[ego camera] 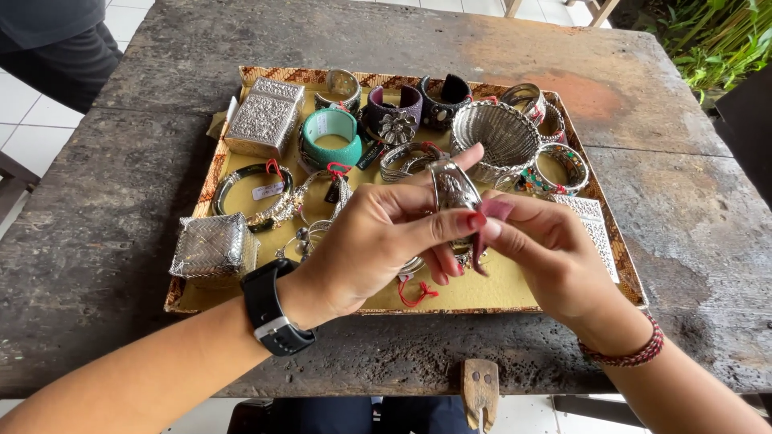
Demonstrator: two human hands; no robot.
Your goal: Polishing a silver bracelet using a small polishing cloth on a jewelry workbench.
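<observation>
Left hand (366, 241) pinches silver cuff (452, 189); right hand (547, 249) pinches cloth (492, 213) above crowded tray (515, 293).

Above a tray (211, 173) of bangles on the weathered worktop (667, 209), the left hand (362, 245) holds a silver cuff (452, 189) while the right hand (551, 249) pinches a maroon cloth (492, 221) against it.

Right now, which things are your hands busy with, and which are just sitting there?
In use:
- left hand holding the silver bracelet
- right hand pinching the dark red cloth against it

Just sitting in the tray:
- teal bangle
- silver basket
- embossed silver box
- woven silver box
- purple flower cuff
</observation>
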